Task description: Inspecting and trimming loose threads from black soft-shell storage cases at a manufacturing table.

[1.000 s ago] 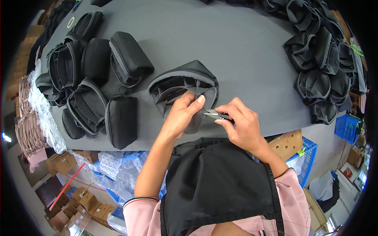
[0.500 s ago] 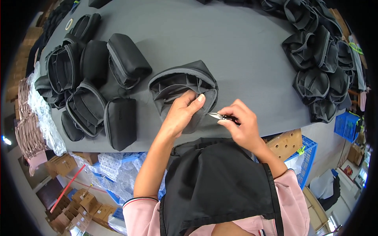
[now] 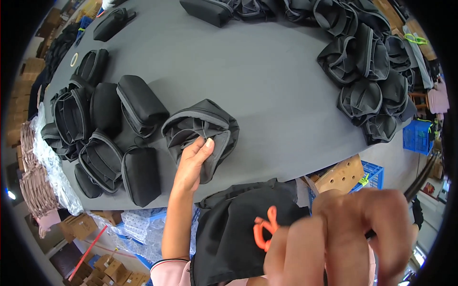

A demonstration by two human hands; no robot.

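My left hand (image 3: 192,162) grips the front edge of an open black pouch (image 3: 214,117), thumb on top. The pouch rests on the grey table, its zipped mouth gaping and inner dividers showing. My right hand (image 3: 343,233) is raised close to the camera at the lower right, blurred, with its fingers curled. A dark bit shows between those fingers, too unclear to name. Beside the fingertips, an orange loop of cord (image 3: 260,234) shows against the black apron (image 3: 229,238). The thread snips cannot be made out.
Several black pouches (image 3: 140,178) lie at the left of the table (image 3: 276,109). More open pouches (image 3: 360,100) are heaped at the far right. Beyond the near edge stand blue crates (image 3: 374,174) and a brown board with holes (image 3: 338,176). Cardboard boxes (image 3: 114,269) sit lower left.
My right hand has left the pouch's edge, where it held thread snips, and risen toward the camera. My left hand still holds the pouch. The orange cord has come into view.
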